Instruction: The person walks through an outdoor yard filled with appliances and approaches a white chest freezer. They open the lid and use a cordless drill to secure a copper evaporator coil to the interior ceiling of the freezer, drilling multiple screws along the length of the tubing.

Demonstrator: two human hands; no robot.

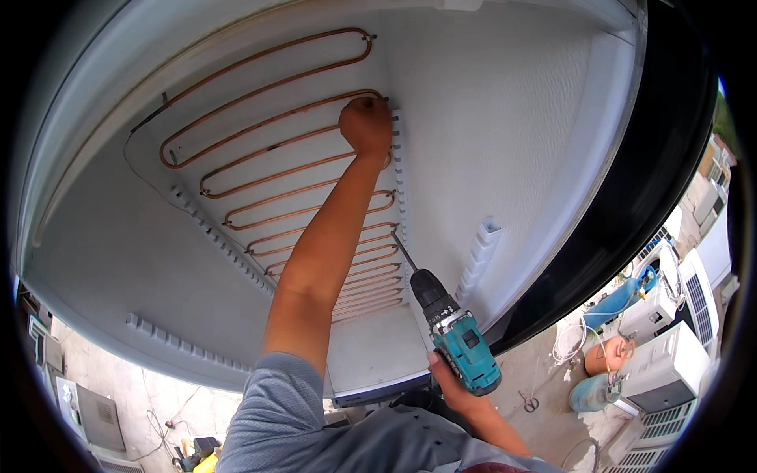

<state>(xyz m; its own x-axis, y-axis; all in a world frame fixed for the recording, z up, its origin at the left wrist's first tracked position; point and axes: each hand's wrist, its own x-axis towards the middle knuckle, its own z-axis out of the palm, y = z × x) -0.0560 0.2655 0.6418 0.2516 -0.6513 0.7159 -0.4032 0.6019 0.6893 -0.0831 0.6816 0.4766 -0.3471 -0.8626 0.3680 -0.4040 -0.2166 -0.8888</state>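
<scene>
A copper tube coil [272, 126] runs in long loops across the white back wall of a cabinet. My left hand [367, 126] is raised to the right-hand bend of one of its upper loops. Its fingers are closed there, and what they pinch is hidden. Lower right, my right hand [453, 382] grips a teal and black cordless drill [465, 347]. The drill points up and left, and its long thin bit [406, 251] ends beside the right bends of the lower loops. Small dark fasteners sit at several bends.
White notched shelf rails [479, 256] line the cabinet's side walls. A black outer panel [623, 189] curves along the right. Outside on the ground are a blue cylinder [611, 306], an orange tank [609, 355], white appliance units [666, 370] and scissors [529, 402].
</scene>
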